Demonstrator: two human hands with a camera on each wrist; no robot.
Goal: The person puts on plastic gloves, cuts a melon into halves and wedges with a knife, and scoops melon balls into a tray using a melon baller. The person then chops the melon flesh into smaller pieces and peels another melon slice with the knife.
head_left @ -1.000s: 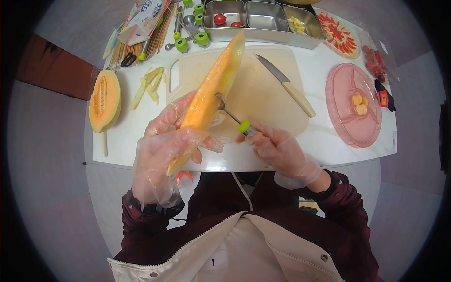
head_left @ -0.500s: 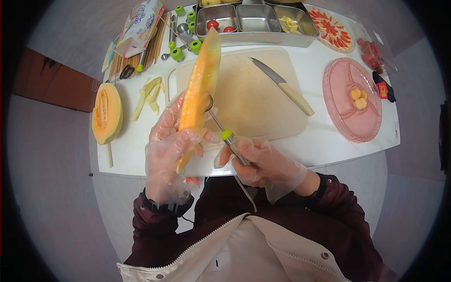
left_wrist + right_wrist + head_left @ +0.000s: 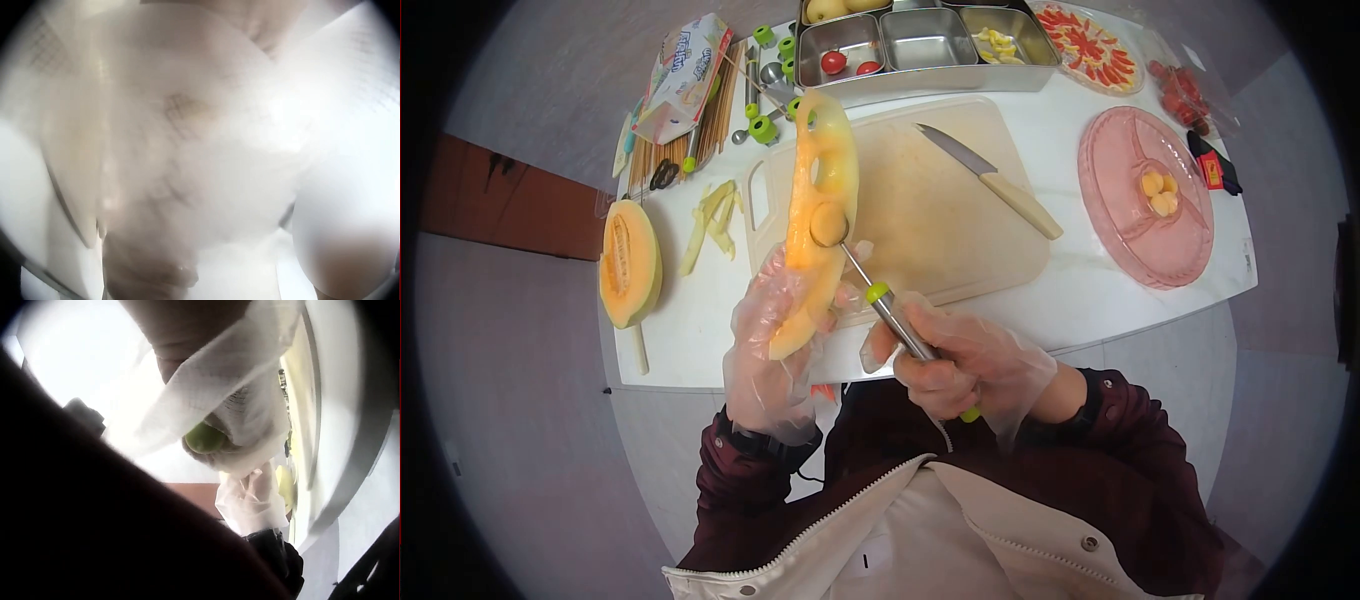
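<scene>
In the head view the left hand (image 3: 775, 340), in a clear plastic glove, grips the lower part of an upright orange melon slice (image 3: 803, 225). The slice has a hole in its upper half. Gloved too, the right hand (image 3: 975, 365) holds the metal handle of a melon baller (image 3: 905, 328) with green fittings; its round scoop lies against the slice's middle, with orange flesh at it. The right wrist view shows the baller's green end (image 3: 205, 439) under the right hand (image 3: 231, 425). Glove film blurs most of the left wrist view.
A knife (image 3: 970, 160) lies on the cutting board (image 3: 900, 220). Half a melon (image 3: 628, 265) and peel strips (image 3: 712, 228) are at left. The pink plate (image 3: 1115, 205) at right holds several melon balls (image 3: 1160, 193). Metal trays (image 3: 930, 75) stand at the back.
The melon slice has turned more upright, and its hole now shows. The scoop has come round to the slice's orange face. Both hands keep their holds.
</scene>
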